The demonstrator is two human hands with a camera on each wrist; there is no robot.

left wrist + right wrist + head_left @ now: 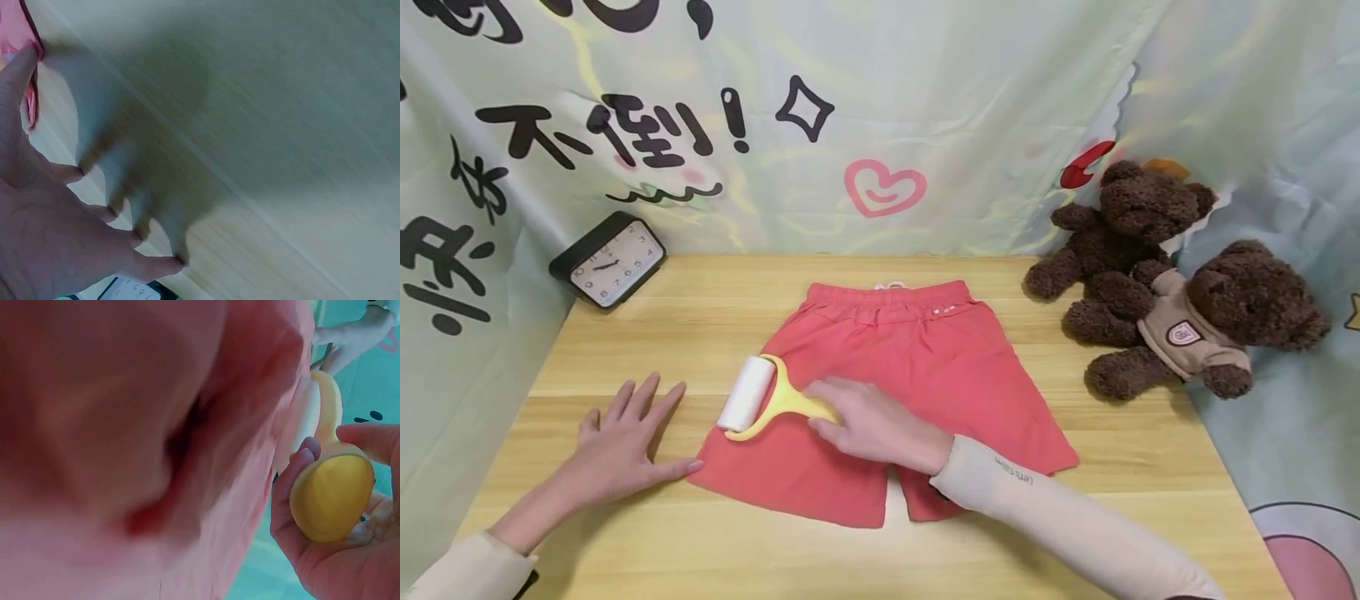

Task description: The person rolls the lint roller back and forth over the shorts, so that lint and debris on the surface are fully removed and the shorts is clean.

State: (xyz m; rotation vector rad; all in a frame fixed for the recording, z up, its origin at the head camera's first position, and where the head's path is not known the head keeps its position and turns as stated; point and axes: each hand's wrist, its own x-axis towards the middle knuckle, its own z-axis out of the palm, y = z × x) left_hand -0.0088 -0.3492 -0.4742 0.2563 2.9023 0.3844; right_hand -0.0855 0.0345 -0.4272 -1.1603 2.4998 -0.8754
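Red shorts (925,375) lie spread flat on the wooden table, waistband toward the back. My right hand (872,421) grips the yellow handle of a lint roller (786,398), whose white roll rests on the left leg of the shorts near its outer edge. In the right wrist view the fingers curl round the handle (331,497), its rounded end facing the camera. My left hand (617,458) is spread on the table to the left, fingers straight. Its thumb touches the lower left corner of the shorts, seen also in the left wrist view as pink cloth (19,31).
A black-framed clock (617,262) stands at the back left of the table (700,342). Two brown teddy bears (1195,317) sit and lie at the right. A printed cloth (970,125) hangs behind and along the sides.
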